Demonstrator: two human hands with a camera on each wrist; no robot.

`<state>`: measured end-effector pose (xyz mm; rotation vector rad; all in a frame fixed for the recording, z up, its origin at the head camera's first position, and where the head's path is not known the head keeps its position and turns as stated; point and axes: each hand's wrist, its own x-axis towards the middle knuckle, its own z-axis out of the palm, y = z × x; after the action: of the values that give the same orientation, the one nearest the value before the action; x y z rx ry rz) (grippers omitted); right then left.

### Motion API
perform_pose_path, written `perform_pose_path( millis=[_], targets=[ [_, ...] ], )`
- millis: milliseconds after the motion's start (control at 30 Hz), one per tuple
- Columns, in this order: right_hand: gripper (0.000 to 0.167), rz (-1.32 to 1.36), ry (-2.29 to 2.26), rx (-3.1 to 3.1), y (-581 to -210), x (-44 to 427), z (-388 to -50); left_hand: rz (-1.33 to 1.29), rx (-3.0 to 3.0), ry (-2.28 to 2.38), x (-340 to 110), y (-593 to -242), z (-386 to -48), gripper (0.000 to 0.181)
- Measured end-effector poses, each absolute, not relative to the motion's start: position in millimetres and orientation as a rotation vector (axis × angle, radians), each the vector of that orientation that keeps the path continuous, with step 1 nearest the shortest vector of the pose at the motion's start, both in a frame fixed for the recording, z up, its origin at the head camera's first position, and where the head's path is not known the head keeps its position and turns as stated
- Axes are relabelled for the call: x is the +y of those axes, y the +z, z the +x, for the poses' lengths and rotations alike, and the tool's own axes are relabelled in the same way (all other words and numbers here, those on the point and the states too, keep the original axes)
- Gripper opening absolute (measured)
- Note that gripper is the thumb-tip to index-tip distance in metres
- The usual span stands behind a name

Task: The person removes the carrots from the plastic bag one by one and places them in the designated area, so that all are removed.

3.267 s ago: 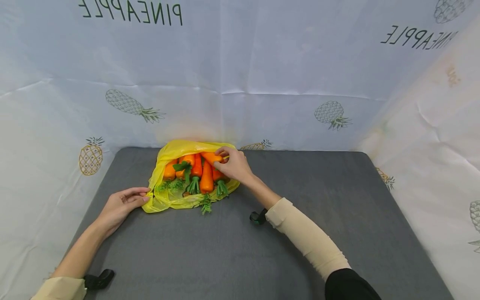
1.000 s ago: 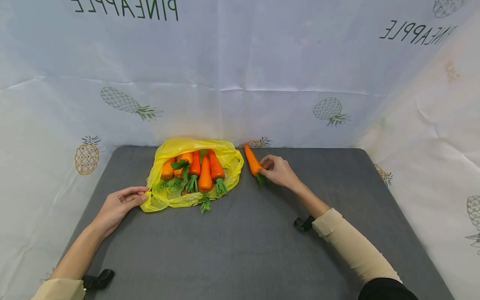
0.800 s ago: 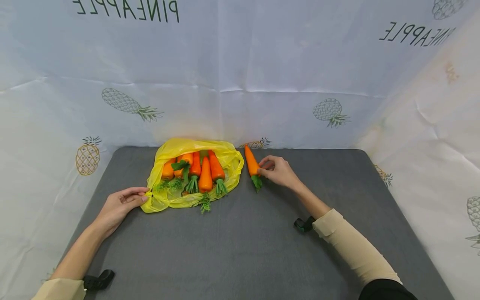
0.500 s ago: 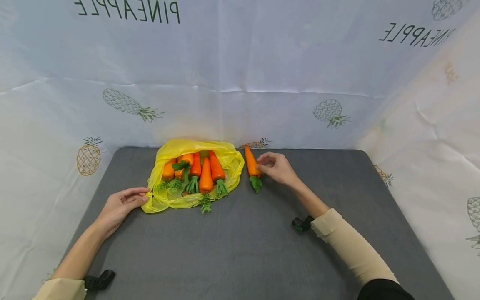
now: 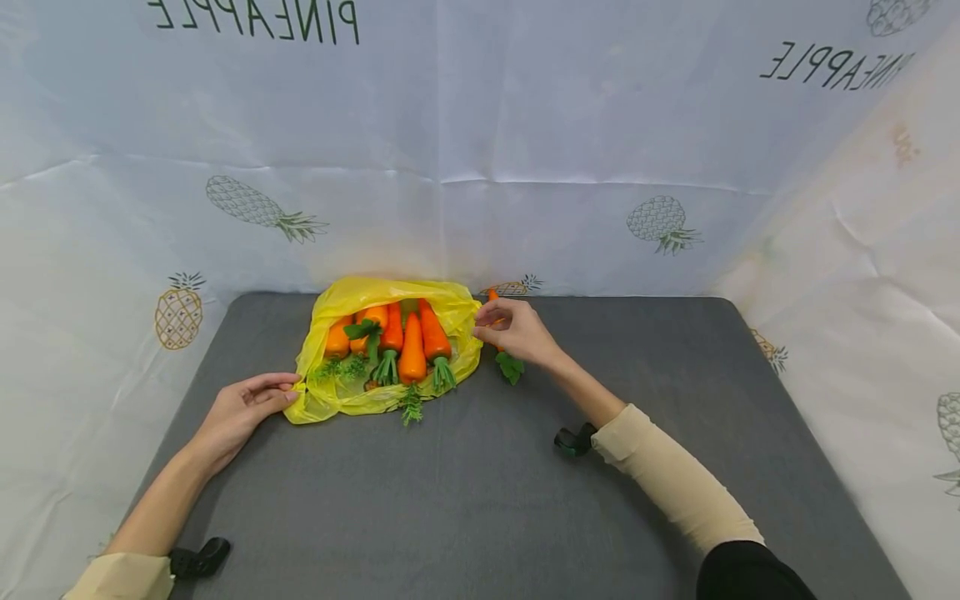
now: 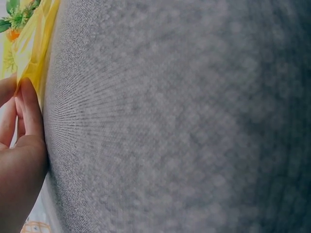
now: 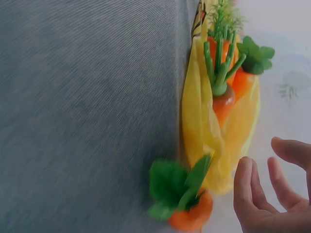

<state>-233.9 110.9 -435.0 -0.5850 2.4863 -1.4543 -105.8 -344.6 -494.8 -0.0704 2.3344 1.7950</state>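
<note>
A yellow plastic bag lies with its mouth towards me, holding several orange carrots with green tops. My left hand pinches the bag's left corner between thumb and fingers; the left wrist view shows the yellow plastic caught at the fingertips. Just right of the bag, a single carrot with a leafy green top lies on the table. My right hand is over this carrot and hides its middle. Its thumb and fingers are apart with nothing between them, pointing at the bag's right edge.
The table has a dark grey cloth top. A white pineapple-print curtain hangs behind it and at both sides. Black wrist straps sit on both forearms.
My right hand took a carrot from the bag, laid it on the table to the right and let go. It has since moved left towards the bag. The left hand stays on the corner.
</note>
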Motion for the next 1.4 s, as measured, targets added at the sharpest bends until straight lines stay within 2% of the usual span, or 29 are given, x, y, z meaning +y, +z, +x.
perform_pose_path(
  millis=[567, 933, 1167, 1400],
  targets=[
    [0.037, -0.752, -1.372, 2.367, -450, 57, -237, -0.084, 2.335, 1.795, -344, -495, -106, 0.041],
    [0.041, -0.749, -1.246, 2.404, -455, 49, -241, -0.058, 2.333, 1.801, -344, -495, -106, 0.040],
    [0.050, -0.768, -1.101, 2.462, -455, 47, -242, -0.053, 2.324, 1.808, -345, -495, -106, 0.039],
    [0.047, -0.852, -1.016, 2.485, -454, 47, -242, -0.054, 2.338, 1.799, -345, -496, -106, 0.040]
  ],
)
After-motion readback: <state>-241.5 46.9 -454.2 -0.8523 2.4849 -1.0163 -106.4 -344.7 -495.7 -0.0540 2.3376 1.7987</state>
